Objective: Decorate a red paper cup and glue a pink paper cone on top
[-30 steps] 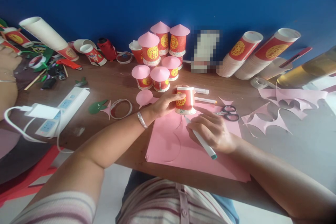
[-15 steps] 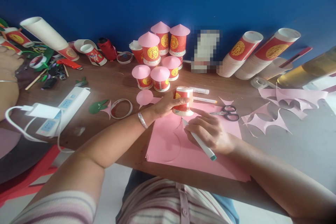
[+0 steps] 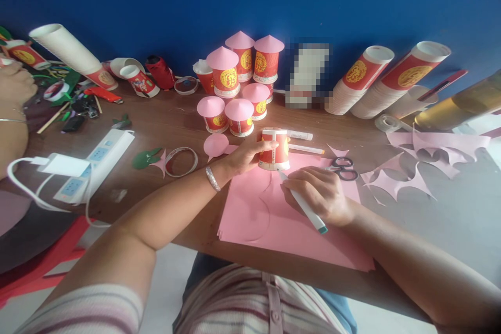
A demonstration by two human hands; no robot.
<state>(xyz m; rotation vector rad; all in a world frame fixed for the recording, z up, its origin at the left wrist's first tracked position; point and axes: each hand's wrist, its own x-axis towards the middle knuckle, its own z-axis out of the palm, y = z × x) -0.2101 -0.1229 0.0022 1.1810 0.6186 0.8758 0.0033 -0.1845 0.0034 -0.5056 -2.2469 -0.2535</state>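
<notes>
My left hand is closed around a red and white paper cup, which is upside down with its rim toward the pink paper. In my right hand is a white marker with a teal end, its tip close to the cup's rim; whether it touches I cannot tell. Under both hands lies a stack of pink paper with a curved line on its left part. Behind the cup are two more markers. Scissors rest on the paper's right edge.
Several red cups with pink cone tops stand at the back. Cup stacks lean by the wall at right, near pink offcuts. Left are a tape roll, a power strip and another person's hand.
The cup has turned in my left hand, bringing its white seam strip round toward the middle. My right hand has shifted slightly right with the marker, and its forefinger has drawn back from the cup.
</notes>
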